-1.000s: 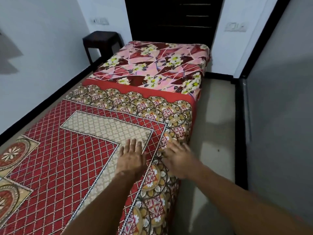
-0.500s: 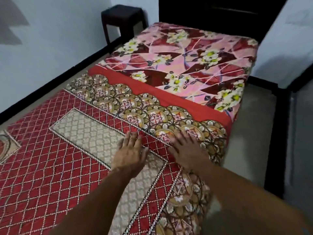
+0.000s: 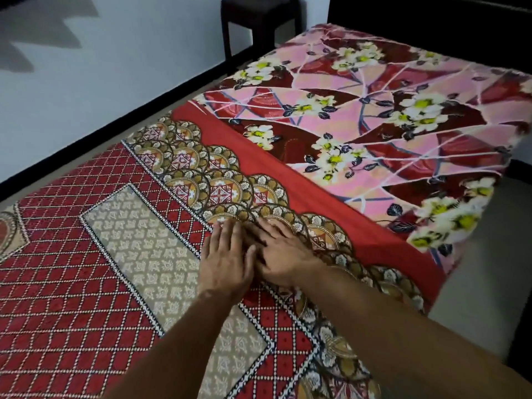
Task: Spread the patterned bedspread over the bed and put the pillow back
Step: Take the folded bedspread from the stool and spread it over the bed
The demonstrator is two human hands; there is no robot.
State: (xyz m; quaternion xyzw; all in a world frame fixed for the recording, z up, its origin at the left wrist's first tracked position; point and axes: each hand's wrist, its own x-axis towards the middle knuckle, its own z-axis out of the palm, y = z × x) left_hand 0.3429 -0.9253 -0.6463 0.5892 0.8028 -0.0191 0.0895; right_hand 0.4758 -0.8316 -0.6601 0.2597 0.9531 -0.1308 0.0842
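The patterned bedspread (image 3: pixel 95 260), red lattice with a beige panel and a scalloped gold border, lies flat over the near part of the bed. Its plain red edge (image 3: pixel 290 180) crosses the bed diagonally. Beyond that edge the pink floral sheet (image 3: pixel 374 110) shows uncovered. My left hand (image 3: pixel 226 260) rests palm down on the bedspread near the gold border, fingers apart. My right hand (image 3: pixel 283 254) lies flat beside it, touching it, fingers spread on the border. No pillow is in view.
A dark wooden stool (image 3: pixel 259 12) stands at the far corner by the white wall (image 3: pixel 115 67). Grey floor (image 3: pixel 475 298) runs along the bed's right side. A dark headboard or cabinet (image 3: pixel 431 15) stands behind the bed.
Both hands have slid forward along the bedspread toward its red edge and drawn together until they touch. The view has moved closer and to the left.
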